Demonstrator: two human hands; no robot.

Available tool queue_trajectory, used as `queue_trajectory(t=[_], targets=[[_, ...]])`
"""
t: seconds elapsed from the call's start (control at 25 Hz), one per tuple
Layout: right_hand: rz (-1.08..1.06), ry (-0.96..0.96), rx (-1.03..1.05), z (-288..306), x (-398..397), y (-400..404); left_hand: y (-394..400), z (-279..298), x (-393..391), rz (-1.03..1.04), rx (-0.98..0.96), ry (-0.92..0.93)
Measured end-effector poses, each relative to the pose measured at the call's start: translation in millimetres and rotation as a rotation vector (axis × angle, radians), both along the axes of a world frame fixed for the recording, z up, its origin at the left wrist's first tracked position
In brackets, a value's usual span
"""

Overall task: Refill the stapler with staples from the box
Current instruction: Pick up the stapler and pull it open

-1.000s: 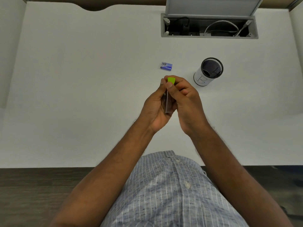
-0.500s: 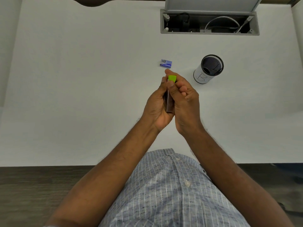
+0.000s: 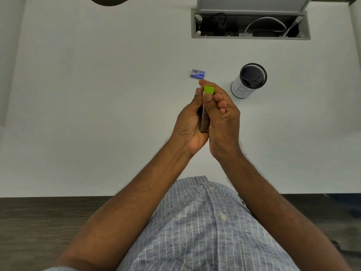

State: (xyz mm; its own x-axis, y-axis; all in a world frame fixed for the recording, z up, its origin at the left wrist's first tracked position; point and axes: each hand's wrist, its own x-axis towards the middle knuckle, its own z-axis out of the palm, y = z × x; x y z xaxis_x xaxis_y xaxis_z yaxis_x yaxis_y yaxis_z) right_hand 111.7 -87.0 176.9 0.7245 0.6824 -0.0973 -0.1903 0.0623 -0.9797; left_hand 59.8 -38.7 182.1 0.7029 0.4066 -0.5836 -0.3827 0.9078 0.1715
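1. The left hand (image 3: 188,122) is wrapped around the dark body of the stapler (image 3: 204,116), holding it upright above the white counter (image 3: 88,94), clear of the surface.
2. The right hand (image 3: 222,118) presses in against the stapler's other side, thumb just under the green tip (image 3: 209,89), fingers curled; it grips the stapler too.
3. My guess is that the magazine is being worked open. A sprung part could snap out or pinch a fingertip if the thumb slips off the smooth plastic.
4. The box of staples (image 3: 197,73) lies on the counter just beyond the hands, apparently closed. Both hands are busy, so one must let go to fetch it, and loose staples could scatter.
5. Further right stands a mesh pen cup (image 3: 249,81), near enough to catch a careless reach.
6. Behind it, an open cable tray (image 3: 251,24) is well apart and no obstacle.
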Motion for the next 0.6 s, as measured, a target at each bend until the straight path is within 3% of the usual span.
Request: queue_trajectory(t=[0.28, 0.6], targets=[[-0.019, -0.003, -0.021, 2.3, -2.0, -1.3, -0.8, 0.5, 0.3, 0.009, 0.006, -0.012], [0.066, -0.276, 0.102, 21.1, -2.3, -3.9, 13.0, 2.7, -6.7, 0.031, -0.015, -0.113]])
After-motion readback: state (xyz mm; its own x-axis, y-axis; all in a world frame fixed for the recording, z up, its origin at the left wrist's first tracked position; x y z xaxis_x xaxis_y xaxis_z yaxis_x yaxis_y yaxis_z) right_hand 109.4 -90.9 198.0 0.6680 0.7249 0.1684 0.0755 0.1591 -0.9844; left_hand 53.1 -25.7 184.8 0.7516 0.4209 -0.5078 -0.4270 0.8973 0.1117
